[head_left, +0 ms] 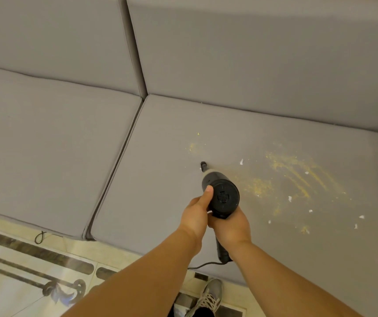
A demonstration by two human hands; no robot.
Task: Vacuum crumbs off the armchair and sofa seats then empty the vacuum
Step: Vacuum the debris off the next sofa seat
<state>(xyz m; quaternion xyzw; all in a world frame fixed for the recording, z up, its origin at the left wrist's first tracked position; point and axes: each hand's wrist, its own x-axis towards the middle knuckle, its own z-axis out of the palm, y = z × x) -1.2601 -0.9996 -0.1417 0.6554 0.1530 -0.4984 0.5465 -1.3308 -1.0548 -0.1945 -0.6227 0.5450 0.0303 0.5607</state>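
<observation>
Grey fabric covers the sofa seat cushion on which a small black handheld vacuum works, its narrow nozzle tipped down onto the cloth near the cushion's middle. Both hands hold the machine. The left hand wraps the side of the round black body, thumb lying up along its edge. The right hand curls round the black handle below the body, fingers closed tight about it. A thin black power cord trails from the handle's end over the cushion's front edge.

Yellow crumbs lie smeared in streaks to the right of the vacuum, with a fainter patch just beyond the nozzle. Small white scraps are scattered among them, several near the front right of the cushion. A second grey seat cushion sits to the left, touching the first along a seam, and grey back cushions stand behind both.

Patterned cream floor tiles show below, and a grey laced sneaker stands on them beside the sofa's front.
</observation>
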